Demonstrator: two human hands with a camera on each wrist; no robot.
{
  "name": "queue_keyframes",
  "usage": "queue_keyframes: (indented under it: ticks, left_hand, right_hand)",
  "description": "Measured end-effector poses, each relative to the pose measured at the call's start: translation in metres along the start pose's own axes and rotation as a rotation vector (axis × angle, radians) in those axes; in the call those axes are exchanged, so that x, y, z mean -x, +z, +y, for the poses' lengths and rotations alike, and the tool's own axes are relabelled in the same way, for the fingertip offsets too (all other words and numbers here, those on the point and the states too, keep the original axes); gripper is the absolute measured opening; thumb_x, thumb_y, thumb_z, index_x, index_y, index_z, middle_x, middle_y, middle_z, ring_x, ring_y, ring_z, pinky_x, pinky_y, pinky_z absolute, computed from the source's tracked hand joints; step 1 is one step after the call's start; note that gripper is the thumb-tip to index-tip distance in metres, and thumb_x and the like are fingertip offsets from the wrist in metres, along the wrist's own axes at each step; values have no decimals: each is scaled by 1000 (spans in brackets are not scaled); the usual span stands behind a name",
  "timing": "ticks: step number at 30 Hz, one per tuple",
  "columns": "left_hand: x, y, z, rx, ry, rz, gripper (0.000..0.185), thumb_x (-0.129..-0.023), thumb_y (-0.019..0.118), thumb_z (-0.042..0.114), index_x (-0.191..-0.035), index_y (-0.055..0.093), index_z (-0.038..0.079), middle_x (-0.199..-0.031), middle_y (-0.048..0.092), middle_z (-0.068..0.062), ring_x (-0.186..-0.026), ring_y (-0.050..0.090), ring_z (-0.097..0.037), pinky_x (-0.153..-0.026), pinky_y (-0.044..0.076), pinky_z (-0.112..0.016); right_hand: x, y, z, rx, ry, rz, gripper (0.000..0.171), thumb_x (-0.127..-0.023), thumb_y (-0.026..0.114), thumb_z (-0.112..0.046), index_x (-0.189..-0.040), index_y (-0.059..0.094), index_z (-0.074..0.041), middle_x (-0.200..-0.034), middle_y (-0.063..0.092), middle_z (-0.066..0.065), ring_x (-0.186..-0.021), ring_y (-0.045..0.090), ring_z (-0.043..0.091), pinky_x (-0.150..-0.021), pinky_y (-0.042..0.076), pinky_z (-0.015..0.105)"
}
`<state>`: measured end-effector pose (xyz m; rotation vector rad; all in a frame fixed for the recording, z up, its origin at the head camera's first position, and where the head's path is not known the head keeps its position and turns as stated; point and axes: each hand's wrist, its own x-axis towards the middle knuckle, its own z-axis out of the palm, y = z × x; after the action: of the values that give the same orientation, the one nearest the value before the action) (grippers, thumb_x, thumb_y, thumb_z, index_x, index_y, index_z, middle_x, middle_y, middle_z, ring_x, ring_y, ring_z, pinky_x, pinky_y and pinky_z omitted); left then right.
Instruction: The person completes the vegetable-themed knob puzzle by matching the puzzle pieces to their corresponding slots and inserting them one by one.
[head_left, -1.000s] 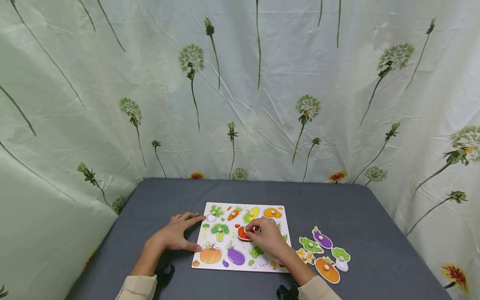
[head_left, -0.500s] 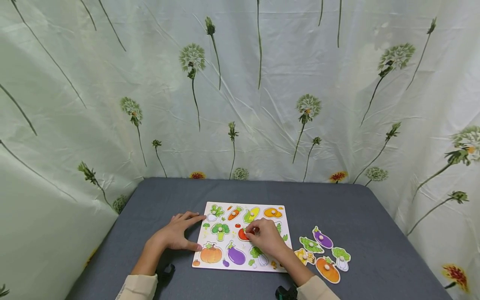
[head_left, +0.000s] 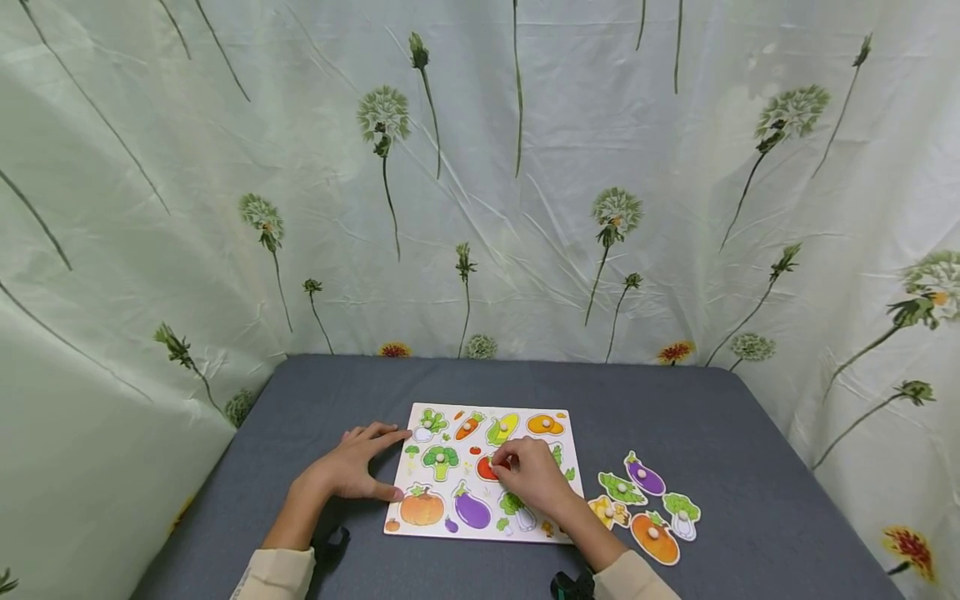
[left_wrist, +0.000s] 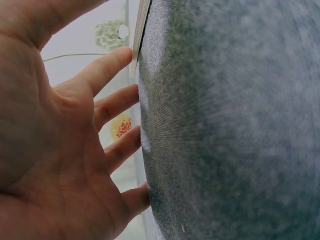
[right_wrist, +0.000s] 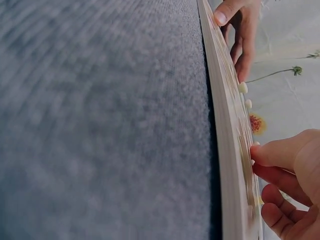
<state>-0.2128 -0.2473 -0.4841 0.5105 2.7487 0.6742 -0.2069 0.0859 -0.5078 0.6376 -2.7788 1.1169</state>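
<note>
Two hands shared the work: the left hand (head_left: pixel 351 469) lay spread flat, steadying the puzzle board (head_left: pixel 450 533), while the right hand (head_left: pixel 534 477) pinched the tomato piece (head_left: pixel 486 472) by its knob over its slot.

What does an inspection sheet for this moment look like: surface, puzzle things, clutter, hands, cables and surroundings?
Surface: grey cloth-covered table, flat.
Job's things: puzzle board lies near the front edge, with vegetable pieces seated in it; tomato piece sits mid-board under the right fingertips.
Clutter: five loose pieces lie on the cloth to the right of the board, among them an eggplant piece and a pumpkin piece.
Hands: left hand rests flat, fingers spread, at the board's left edge; right hand pinches the tomato piece's knob.
Cables: nothing seen.
Surroundings: pale curtain printed with dandelions on all visible sides.
</note>
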Motion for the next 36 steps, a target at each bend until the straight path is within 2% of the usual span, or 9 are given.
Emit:
queue_keyframes:
  ticks: [8, 13, 20, 24, 36]
  left_hand:
    - [1, -1, 0, 12, 4, -3, 101, -69, 88, 57, -156, 46, 26, -158, 42, -13, -145, 32, -48, -116, 13, -77]
    - [-1, 1, -2, 1, 0, 1, 103, -69, 86, 63, -157, 44, 30, -158, 42, -12, -146, 32, -47, -118, 12, -76]
    - [1, -1, -1, 31, 34, 12, 101, -69, 87, 61, -155, 48, 26, -155, 44, -18, -142, 34, -51, -113, 12, -80]
    - [2, -1, 0, 15, 43, 8, 100, -70, 87, 59, -156, 47, 25, -155, 43, -18, -142, 34, -51, -113, 14, -80]
    - [0, 0, -2, 1, 5, -4, 101, -70, 88, 57, -156, 46, 26, -159, 41, -13, -146, 31, -48, -116, 12, -78]
  right_hand:
    - [0, 1, 0, -2, 14, -6, 5, -87, 82, -12, -90, 80, -16, -84, 71, -7, -71, 51, 6, -62, 44, 20]
    - [2, 1, 0, 0, 6, -2, 4, -88, 82, -13, -90, 79, -16, -86, 71, -6, -74, 53, 7, -65, 46, 20]
    - [3, -1, 0, 3, -13, 14, 8, -88, 82, -15, -95, 78, -16, -87, 71, -7, -75, 54, 6, -67, 47, 20]
    - [5, -6, 1, -4, -15, 33, 8, -87, 82, -14, -94, 78, -15, -85, 70, -9, -74, 54, 6, -66, 46, 21]
    - [9, -23, 6, 4, 16, 85, 8, -87, 80, -9, -94, 78, -13, -87, 71, -8, -80, 57, 9, -71, 49, 23]
